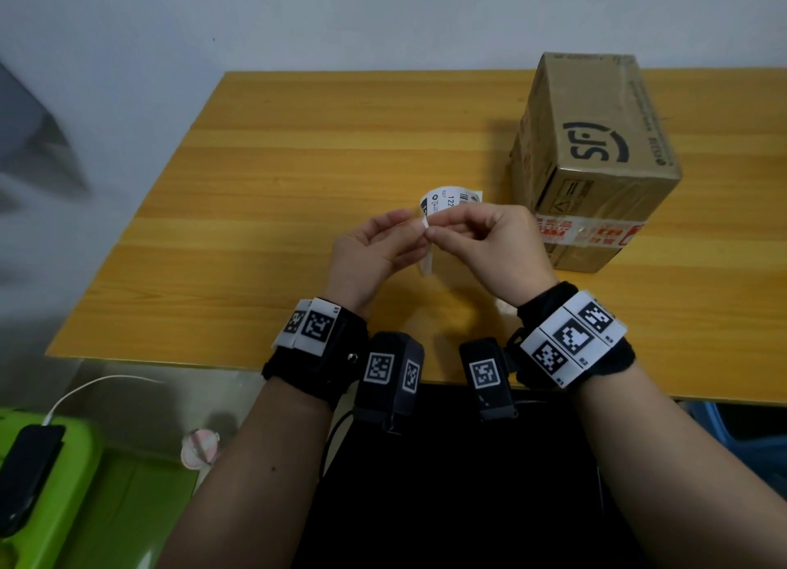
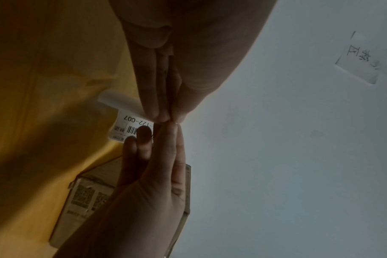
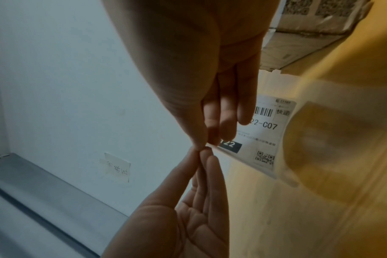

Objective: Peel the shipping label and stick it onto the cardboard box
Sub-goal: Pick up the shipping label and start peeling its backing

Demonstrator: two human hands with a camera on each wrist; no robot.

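Note:
A white shipping label (image 1: 452, 198) with a barcode and "C07" print curls up above the wooden table (image 1: 298, 177). My left hand (image 1: 415, 228) and right hand (image 1: 438, 230) meet fingertip to fingertip and both pinch the same corner of it. A narrow white strip (image 1: 427, 264) hangs down below the pinch. The left wrist view shows the label (image 2: 126, 120) behind the touching fingertips; the right wrist view shows its printed face (image 3: 263, 139). The brown cardboard box (image 1: 596, 143) stands on the table just right of my right hand, taped with red-printed tape.
A green bin (image 1: 64, 504) with a black phone (image 1: 25, 475) on a white cable sits low on the left, beside the table. A small pink and white object (image 1: 200, 447) lies on the floor. A paper note (image 3: 117, 167) is taped to the wall.

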